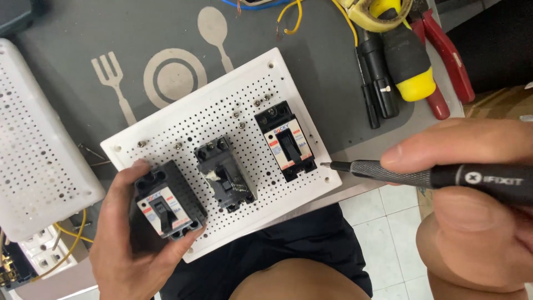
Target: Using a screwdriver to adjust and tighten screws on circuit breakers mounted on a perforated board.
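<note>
**A:** We see, centre frame, a white perforated board (222,119) lying tilted on a grey mat (66,33), its lower right edge jutting past the mat's edge over tiled floor (383,222). What do the hands hold?

**B:** Lower left, the left hand (125,250) has its fingers clamped around a black circuit breaker (168,206), thumb along its left side, fingertips under its bottom edge. We read the breaker as resting over the board's lower left corner.

**A:** And on the right?

**B:** The right hand (472,205) has its fingers closed on a black precision screwdriver (427,176). Its tip sits just beside the lower right corner of the right-hand breaker (286,145), close to the board's right edge.

**A:** Any room between?

**B:** A middle breaker (225,175) stands between the two, with bare perforated strips either side. We note open board along the upper left edge.

**A:** The margins?

**B:** Crowded. A second white perforated panel (39,150) fills the left edge; yellow-and-black screwdrivers (408,61) and red-handled pliers (449,61) lie upper right, well apart from the board. Yellow wires (291,19) curl at the top.
</note>
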